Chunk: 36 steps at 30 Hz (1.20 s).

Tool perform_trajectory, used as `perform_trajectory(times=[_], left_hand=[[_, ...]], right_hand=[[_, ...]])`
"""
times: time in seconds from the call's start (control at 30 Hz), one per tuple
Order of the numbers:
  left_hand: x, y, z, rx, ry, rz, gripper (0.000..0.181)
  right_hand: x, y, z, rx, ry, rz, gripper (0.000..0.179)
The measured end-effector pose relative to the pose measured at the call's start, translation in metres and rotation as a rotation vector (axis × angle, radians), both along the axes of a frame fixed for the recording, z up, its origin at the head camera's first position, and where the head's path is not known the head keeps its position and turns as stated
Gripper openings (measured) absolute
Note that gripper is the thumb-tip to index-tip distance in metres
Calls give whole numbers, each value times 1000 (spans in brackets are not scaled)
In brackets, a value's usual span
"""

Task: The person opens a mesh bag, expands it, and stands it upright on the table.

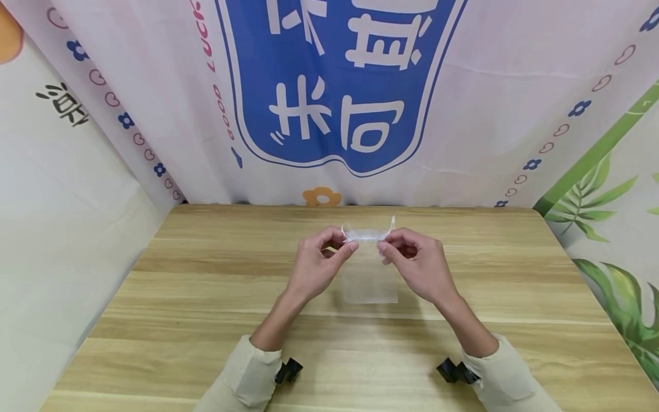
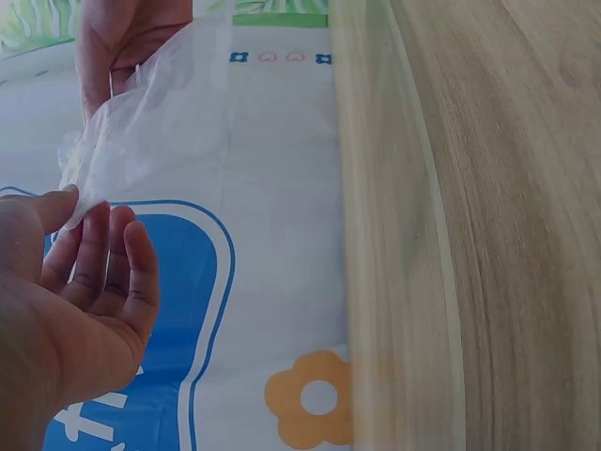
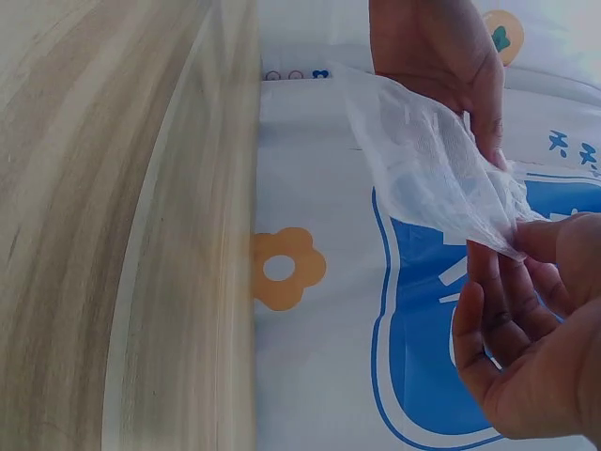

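A small sheer white drawstring pouch (image 1: 370, 284) hangs between both hands over the table. At its gathered top edge, the left hand (image 1: 320, 260) pinches one corner between thumb and index finger. The right hand (image 1: 419, 263) pinches the opposite corner the same way. Thin white cord ends stick up beside the fingers at both corners. In the left wrist view the see-through pouch (image 2: 150, 122) stretches from one hand to the other. The right wrist view shows the pouch (image 3: 423, 160) spread flat, with the other fingers of the right hand (image 3: 535, 329) loosely bent below it.
The wood-grain table (image 1: 206, 320) extends around the hands. Behind it hangs a printed cloth (image 1: 489, 114) with a blue panel and an orange flower. Side cloths stand at left and right. A small black device (image 1: 289, 371) sits at the left wrist, another (image 1: 457, 372) at the right.
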State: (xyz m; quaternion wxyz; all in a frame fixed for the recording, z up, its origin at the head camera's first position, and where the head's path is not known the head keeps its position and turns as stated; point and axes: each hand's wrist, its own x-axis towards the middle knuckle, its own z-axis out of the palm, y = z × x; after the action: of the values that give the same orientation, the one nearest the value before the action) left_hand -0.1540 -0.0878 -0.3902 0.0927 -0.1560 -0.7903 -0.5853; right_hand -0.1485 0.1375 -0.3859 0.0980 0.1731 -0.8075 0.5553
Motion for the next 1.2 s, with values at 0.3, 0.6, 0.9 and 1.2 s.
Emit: perform_trajectory(times=[0.3, 0.6, 0.9, 1.2], left_hand=[[-1, -4, 3, -43, 13, -10, 10], [-3, -7, 4, -55, 17, -9, 13], [-4, -17, 8, -61, 181, 45, 24], [-2, -17, 14, -187, 403, 52, 35]], right_hand=[[-2, 0, 3, -2, 28, 5, 8], [-3, 1, 2, -12, 33, -16, 10], [-2, 4, 4, -33, 21, -32, 10], [0, 0, 1, -23, 18, 4, 8]])
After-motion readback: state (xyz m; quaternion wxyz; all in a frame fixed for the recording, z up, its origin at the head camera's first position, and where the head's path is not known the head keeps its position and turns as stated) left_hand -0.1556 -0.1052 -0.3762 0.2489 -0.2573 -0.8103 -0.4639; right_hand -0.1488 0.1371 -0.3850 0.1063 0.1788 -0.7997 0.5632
